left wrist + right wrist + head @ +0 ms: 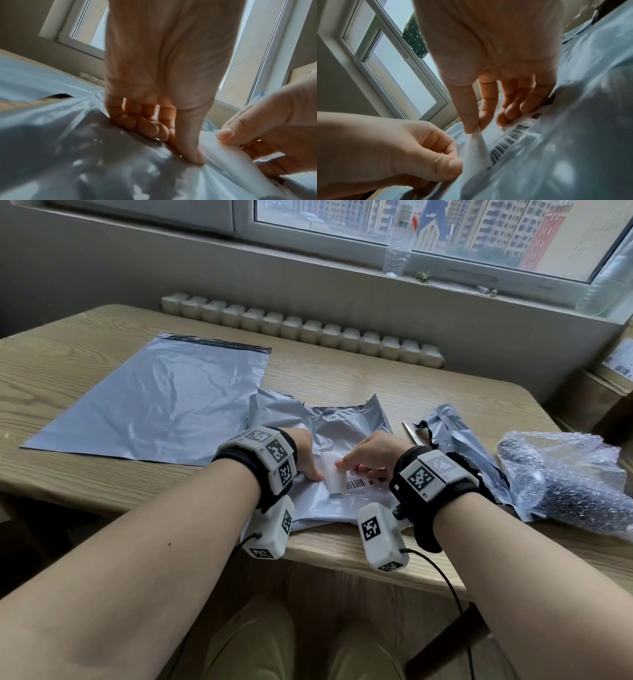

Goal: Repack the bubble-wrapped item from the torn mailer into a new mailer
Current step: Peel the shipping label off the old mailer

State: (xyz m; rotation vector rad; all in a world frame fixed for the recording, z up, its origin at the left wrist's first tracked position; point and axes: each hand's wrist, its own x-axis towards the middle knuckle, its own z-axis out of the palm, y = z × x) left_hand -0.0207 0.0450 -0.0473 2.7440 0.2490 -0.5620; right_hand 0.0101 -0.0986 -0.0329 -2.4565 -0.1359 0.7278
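The torn grey mailer point(342, 419) lies crumpled at the table's near edge, under both hands. My left hand point(313, 470) point(180, 146) holds it down, thumb and curled fingers bunching the plastic. My right hand point(346, 465) point(476, 129) pinches a lifted corner of the white barcode label point(337, 477) point(476, 148) between thumb and forefinger; the rest of the label still sticks to the mailer. The bubble-wrapped dark item point(565, 484) lies out of the mailer at the far right. The new grey mailer point(154, 402) lies flat at the left, untouched.
A torn-off piece of mailer point(455, 436) and a thin blade point(412, 433) lie between the hands and the bubble-wrapped item. The wooden table point(68, 481) stands against a radiator and window sill with a water bottle point(397, 251). Cardboard boxes point(609, 385) stand at the right.
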